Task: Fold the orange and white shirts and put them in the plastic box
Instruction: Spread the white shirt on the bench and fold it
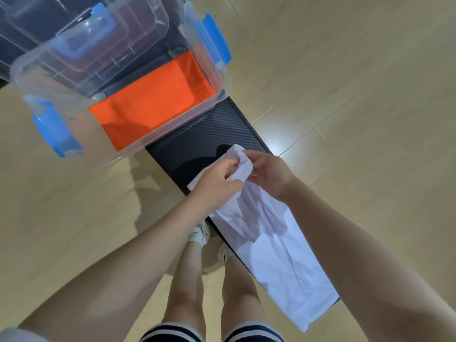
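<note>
**A:** Head view, looking down: where is the white shirt (276, 245) against the fingers?

**B:** Its upper end is bunched between both hands. The left hand (217, 181) curls thumb and fingers round the gathered cloth from the left; the right hand (267, 172) pinches the same wad from the right. A small white tip pokes out above the fingers, and the rest trails below the wrists.

**A:** And where does the shirt lie?

**B:** On a narrow black table (204, 144), draped along it. Its long axis follows the table, running from the held end in the middle of the frame down to the lower right, where the far hem reaches the table's near end. The cloth is creased near the hands and flatter lower down.

**A:** The orange shirt (153, 99)?

**B:** Folded flat inside the clear plastic box (222, 87), which stands on the table's far end, well apart from the hands. Blue latches (55, 129) show on the box's sides, and a clear lid (91, 33) rests tilted over its far part.

**A:** Anything else?

**B:** Pale wooden floor (345, 95) all round, and the person's legs and white shoes (199, 234) below the table edge.
</note>
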